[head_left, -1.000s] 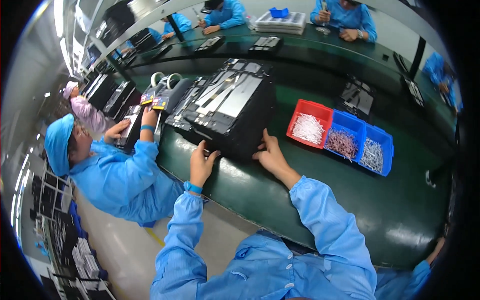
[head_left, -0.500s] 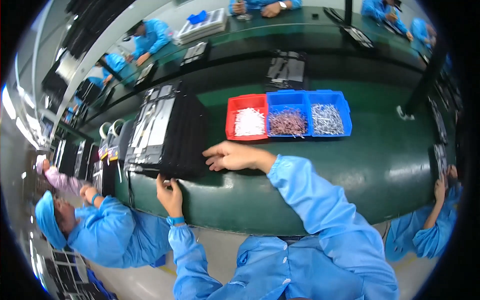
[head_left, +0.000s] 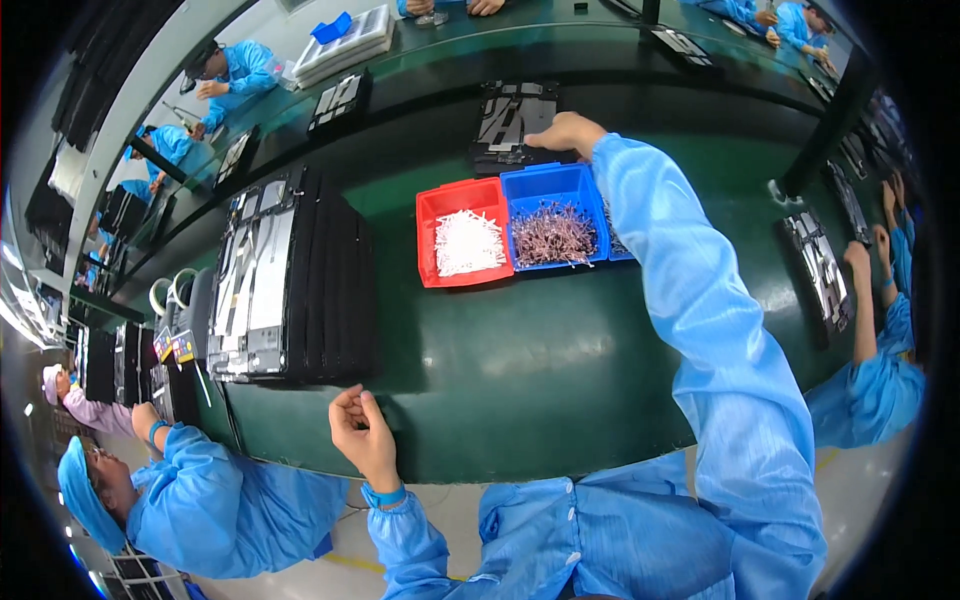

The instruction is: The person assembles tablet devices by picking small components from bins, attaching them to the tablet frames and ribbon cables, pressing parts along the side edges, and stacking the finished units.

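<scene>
At the far side of the table, my right hand point(head_left: 567, 135) reaches over the bins to a flat tablet-like electronic unit point(head_left: 512, 122) in a black frame. Its fingers are on the unit's right edge, partly hidden from view. My left hand point(head_left: 365, 435), fingers curled in and nothing visible in them, hovers near the table's front edge. Just beyond it rises a tall stack of black trays point(head_left: 340, 290), topped by a similar unit with silver and grey parts point(head_left: 262, 275).
A red bin point(head_left: 427, 240) of small white pieces adjoins a blue bin point(head_left: 548, 180) of reddish-brown ones. My right sleeve mostly covers another blue bin. Tape rolls point(head_left: 182, 290) stand left of the stack. Co-workers sit at left point(head_left: 200, 490) and right point(head_left: 870, 370); a dark post point(head_left: 825, 140) rises at right.
My right hand has moved from beside the stack, forward and right, to the far unit. My left hand has drawn back from the stack, and its fingers have curled. The view has shifted.
</scene>
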{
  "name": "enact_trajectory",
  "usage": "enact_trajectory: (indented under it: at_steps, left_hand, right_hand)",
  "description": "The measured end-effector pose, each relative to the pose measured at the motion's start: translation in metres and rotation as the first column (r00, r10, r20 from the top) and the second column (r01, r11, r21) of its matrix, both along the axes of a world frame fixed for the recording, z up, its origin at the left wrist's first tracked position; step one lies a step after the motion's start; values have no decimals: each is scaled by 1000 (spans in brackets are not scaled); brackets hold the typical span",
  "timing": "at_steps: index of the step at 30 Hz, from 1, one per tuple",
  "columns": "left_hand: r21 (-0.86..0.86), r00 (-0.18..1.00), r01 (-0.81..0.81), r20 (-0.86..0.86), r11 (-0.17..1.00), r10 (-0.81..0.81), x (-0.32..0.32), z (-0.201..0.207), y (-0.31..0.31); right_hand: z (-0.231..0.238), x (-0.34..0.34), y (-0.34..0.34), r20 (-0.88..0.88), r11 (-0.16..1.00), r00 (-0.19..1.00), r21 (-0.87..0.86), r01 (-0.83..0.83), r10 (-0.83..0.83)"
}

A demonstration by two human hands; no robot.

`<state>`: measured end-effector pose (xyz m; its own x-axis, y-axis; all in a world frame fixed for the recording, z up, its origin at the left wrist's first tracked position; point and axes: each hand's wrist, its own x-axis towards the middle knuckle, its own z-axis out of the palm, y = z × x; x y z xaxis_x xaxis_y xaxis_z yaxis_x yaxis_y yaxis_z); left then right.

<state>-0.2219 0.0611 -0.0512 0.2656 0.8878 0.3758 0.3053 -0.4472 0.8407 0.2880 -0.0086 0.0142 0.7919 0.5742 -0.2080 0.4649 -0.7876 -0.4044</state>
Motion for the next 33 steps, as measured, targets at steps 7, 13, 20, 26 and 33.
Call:
enact_trajectory:
  at_steps: [7, 13, 20, 26, 33]
  left_hand:
    - [-4, 1000, 12, -26, 1000, -13, -6, -1, 2]
    - [-23, 995, 77, -55, 997, -78, 3, -1, 2]
    - [41, 981, 144, -140, 989, -137, 4, 4, -9]
    - [-32, 770, 627, -126, 778, -626, 55, 43, -73]
    - [145, 655, 748, 2, 648, -756, 95, 78, -106]
  right_hand:
    - [-27, 17, 26, -397, 969, 914, 181, 168, -85]
    - [-2, 30, 27, -879, 574, 466, 437, 693, 106]
    - [93, -30, -87, -507, 462, 822, 812, 356, 259]
    - [92, -166, -253, -446, 623, 874, 743, 243, 192]
    - [19, -289, -363, -752, 722, 658, 479, 499, 45]
